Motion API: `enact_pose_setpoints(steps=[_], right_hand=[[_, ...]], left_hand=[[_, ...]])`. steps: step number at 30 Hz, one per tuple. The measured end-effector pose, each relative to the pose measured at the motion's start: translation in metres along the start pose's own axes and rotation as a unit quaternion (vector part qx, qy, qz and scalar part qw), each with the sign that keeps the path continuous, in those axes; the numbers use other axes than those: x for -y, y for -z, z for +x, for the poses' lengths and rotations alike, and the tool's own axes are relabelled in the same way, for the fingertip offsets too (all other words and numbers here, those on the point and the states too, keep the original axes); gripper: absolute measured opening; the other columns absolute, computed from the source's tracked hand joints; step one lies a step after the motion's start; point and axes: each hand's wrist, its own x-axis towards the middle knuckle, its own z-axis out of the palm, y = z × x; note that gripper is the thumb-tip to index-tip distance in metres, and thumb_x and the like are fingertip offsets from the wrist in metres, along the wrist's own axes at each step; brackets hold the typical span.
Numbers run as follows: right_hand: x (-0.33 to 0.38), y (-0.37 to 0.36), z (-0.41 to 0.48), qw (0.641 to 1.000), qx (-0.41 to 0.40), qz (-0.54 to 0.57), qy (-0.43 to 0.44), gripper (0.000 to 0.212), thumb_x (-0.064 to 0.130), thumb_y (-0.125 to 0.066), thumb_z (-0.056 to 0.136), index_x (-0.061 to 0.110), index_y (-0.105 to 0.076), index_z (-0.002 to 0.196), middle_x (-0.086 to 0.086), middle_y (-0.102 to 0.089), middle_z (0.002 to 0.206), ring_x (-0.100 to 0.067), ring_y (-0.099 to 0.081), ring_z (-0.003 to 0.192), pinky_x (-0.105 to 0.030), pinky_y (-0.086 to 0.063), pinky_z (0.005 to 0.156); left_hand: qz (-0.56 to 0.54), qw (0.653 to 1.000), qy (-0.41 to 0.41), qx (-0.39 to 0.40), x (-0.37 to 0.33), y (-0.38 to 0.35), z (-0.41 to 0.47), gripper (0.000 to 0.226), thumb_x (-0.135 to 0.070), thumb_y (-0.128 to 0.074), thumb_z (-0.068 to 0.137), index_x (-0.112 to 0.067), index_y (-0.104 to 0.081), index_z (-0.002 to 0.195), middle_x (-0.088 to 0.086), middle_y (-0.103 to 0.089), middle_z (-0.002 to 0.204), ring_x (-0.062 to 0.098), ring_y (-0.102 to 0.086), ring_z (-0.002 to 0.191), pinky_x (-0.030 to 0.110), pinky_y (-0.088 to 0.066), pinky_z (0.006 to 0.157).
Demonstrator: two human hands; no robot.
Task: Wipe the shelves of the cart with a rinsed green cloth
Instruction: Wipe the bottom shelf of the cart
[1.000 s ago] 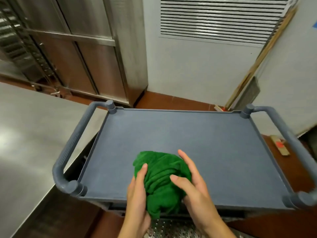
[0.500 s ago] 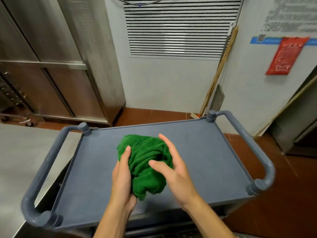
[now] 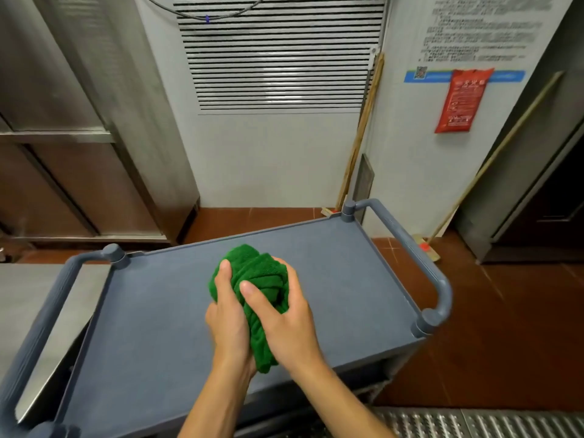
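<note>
A bunched green cloth (image 3: 257, 273) sits over the middle of the grey cart's top shelf (image 3: 151, 311). My left hand (image 3: 229, 320) grips the cloth from its left side, thumb lying up along it. My right hand (image 3: 286, 314) wraps round the cloth from the right, thumb across its front and fingers curled over the far side. A tail of cloth hangs down between my wrists. The lower shelves of the cart are hidden under the top one.
Grey tubular handles (image 3: 410, 248) stand at both short ends of the cart. A steel table (image 3: 28, 298) adjoins on the left, steel cabinets (image 3: 79, 121) behind. Two broom sticks (image 3: 363, 131) lean on the wall. A metal floor grate (image 3: 474, 422) lies at lower right.
My right hand has closed its fingers round the cloth, where before it lay open against it. The cloth and both hands have shifted farther onto the shelf, and the view has lifted.
</note>
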Motion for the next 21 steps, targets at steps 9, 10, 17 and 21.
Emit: enact_pose_setpoints(steps=[9, 10, 17, 21], right_hand=[[-0.035, 0.016, 0.009, 0.997, -0.041, -0.031, -0.051, 0.028, 0.043, -0.074, 0.087, 0.029, -0.067, 0.110, 0.013, -0.074, 0.105, -0.002, -0.069, 0.099, -0.031, -0.056, 0.090], [-0.040, 0.020, 0.010, 0.997, -0.046, -0.034, -0.061, 0.027, 0.046, -0.073, 0.087, 0.030, -0.067, 0.109, 0.013, -0.074, 0.104, -0.002, -0.069, 0.099, -0.033, -0.056, 0.091], [-0.103, 0.067, 0.025, 0.982, -0.086, -0.117, -0.118, 0.036, 0.054, -0.067, 0.089, 0.028, -0.068, 0.114, 0.012, -0.073, 0.109, -0.002, -0.066, 0.105, -0.034, -0.053, 0.097], [-0.133, 0.096, 0.033, 0.970, -0.108, -0.159, -0.146, 0.017, 0.037, -0.068, 0.094, 0.025, -0.068, 0.106, 0.011, -0.072, 0.100, -0.010, -0.068, 0.100, -0.026, -0.052, 0.088]], left_hand=[[0.074, 0.997, 0.022, 0.029, 0.033, 0.018, 0.021, 0.043, -0.050, -0.054, 0.099, -0.014, -0.073, 0.114, 0.009, -0.078, 0.106, 0.027, -0.075, 0.098, 0.048, -0.058, 0.093], [0.083, 0.995, 0.037, 0.045, 0.037, 0.022, 0.024, 0.042, -0.049, -0.052, 0.100, -0.015, -0.073, 0.116, 0.008, -0.078, 0.106, 0.026, -0.075, 0.099, 0.046, -0.058, 0.090], [0.205, 0.968, 0.099, 0.102, 0.071, 0.051, 0.049, 0.026, -0.036, -0.053, 0.104, -0.017, -0.068, 0.114, 0.011, -0.074, 0.111, 0.030, -0.071, 0.101, 0.037, -0.058, 0.066], [0.252, 0.959, 0.059, 0.111, 0.094, 0.078, 0.062, 0.021, -0.021, -0.053, 0.105, -0.017, -0.056, 0.125, 0.015, -0.071, 0.098, 0.025, -0.069, 0.083, 0.035, -0.056, 0.058]])
